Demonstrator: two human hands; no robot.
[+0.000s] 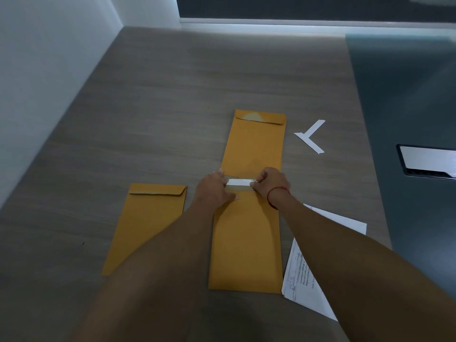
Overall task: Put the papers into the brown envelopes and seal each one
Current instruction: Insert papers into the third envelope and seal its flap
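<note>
Three envelopes on worktop [172, 95]; sealing underway on near envelope [246, 243], centre. Left hand [212, 187] and right hand [271, 181] pinched on white strip [238, 182] at flap. Next, probably: peel, fold, press.

Likely an office: a grey wood-grain bench [172, 95] against plain white walls [37, 70], brown envelopes [148, 225] at 7 o'clock, printed papers [303, 275] at 5 o'clock.
</note>
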